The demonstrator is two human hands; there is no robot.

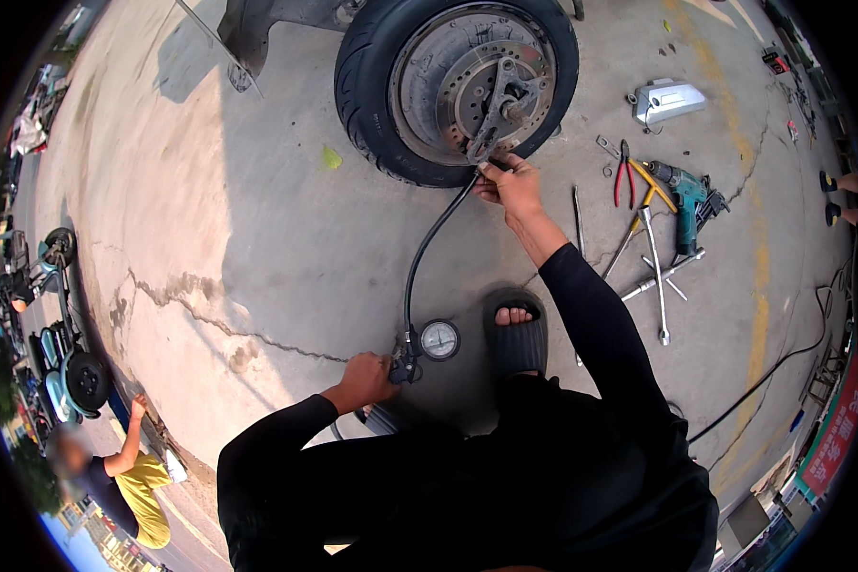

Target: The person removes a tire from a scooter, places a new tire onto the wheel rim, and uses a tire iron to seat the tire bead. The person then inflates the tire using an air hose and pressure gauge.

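My left hand (364, 379) is closed round the handle of a tire inflator, low in front of me. Its round white-faced pressure gauge (439, 339) sits just right of that hand. From the inflator a black air hose (420, 250) curves up to the wheel. At the wheel's lower rim, my right hand (513, 191) pinches the hose end by the tire (372, 119). The exact contact with the valve is hidden by my fingers. A brake disc (456, 107) and a metal bracket (489, 129) show on the wheel's face.
To the right lie red-handled pliers (624, 176), a teal cordless drill (685, 205), a yellow-handled hammer (654, 187), a cross wrench (653, 272) and a silver cover (672, 99). A black cable (782, 357) runs along the right. A person (129, 481) sits at far left near scooters (65, 362).
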